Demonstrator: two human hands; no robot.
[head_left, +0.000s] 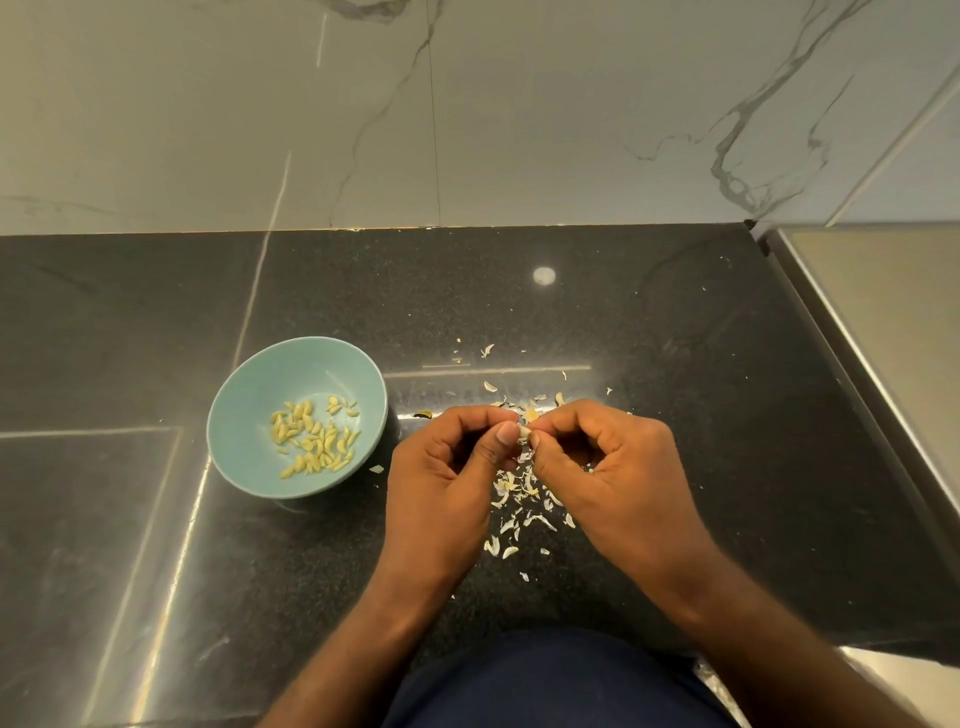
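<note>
My left hand (447, 467) and my right hand (602, 462) meet above the black counter, fingers curled, and pinch one small pale seed (524, 432) between thumbs and fingertips. A light blue bowl (244, 395) stands to the left of my hands and holds several peeled yellowish seeds (314, 439). Pale bits of seed shell (519, 499) lie scattered on the counter under and between my hands.
The black polished counter (701, 389) ends at a marble wall (467, 114) behind. A steel ledge (883, 332) runs along the right side. More shell bits (488, 387) lie beyond my fingers, and one dark-edged piece (423, 414) sits near the bowl.
</note>
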